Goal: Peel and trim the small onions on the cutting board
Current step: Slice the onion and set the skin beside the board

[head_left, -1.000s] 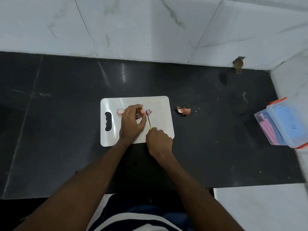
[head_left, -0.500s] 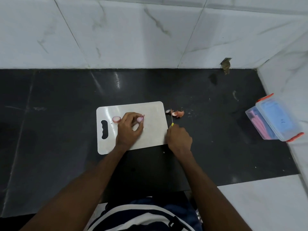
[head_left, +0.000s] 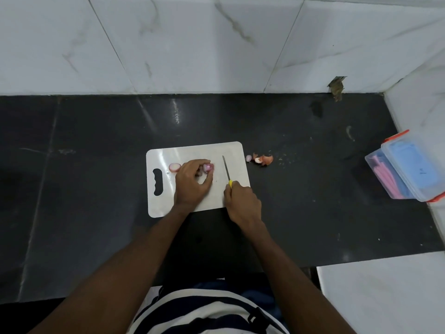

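A white cutting board lies on the black counter. My left hand rests on the board with its fingertips pinching a small pink onion. A second peeled onion lies just left of that hand. My right hand grips the yellow handle of a small knife. Its blade points away from me over the board's right part, a short way right of the held onion.
Onion skins and a cut end lie on the counter just right of the board. A clear plastic box with orange clips sits at the far right by the white wall. The counter's front edge runs below my arms.
My right hand carried the knife off the board to the peel pile on the right, then back over the board. A small pink piece now lies by the skins. My left hand stayed on the onion.
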Available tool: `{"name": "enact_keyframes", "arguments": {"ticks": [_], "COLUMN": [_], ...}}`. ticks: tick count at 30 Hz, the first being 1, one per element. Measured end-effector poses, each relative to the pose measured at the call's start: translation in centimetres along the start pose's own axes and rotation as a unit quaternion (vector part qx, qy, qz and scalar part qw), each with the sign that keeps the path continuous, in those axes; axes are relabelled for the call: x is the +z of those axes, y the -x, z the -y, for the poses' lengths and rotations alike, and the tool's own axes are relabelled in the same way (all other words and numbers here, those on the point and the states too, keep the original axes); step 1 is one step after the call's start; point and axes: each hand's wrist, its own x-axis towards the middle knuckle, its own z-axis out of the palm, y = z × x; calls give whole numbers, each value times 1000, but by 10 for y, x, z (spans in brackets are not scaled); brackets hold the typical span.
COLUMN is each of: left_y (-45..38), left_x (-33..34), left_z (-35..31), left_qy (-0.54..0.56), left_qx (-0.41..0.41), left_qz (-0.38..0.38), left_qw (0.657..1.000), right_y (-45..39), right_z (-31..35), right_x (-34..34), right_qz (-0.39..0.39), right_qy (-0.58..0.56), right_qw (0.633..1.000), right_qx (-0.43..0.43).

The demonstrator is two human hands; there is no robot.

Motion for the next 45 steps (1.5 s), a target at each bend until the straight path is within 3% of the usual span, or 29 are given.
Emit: {"name": "enact_keyframes", "arguments": {"ticks": [10,39,45], "left_y": [-1,-6,-6], "left_x": [-2,5,6], "left_z": [-2,12,13], "left_qy": [56,21,15], "left_qx": [9,6,5], "left_qz": [20,58,49], "left_qw": [998,998,999], "right_y": [-8,-36,-34], "right_z": [10,31,37], "right_x": [-2,1,6], "right_qz": [-2,32,37], "right_qy": [29,34,83], "right_qw": [999,998,996], "right_qx": [-43,-33,-22]}}
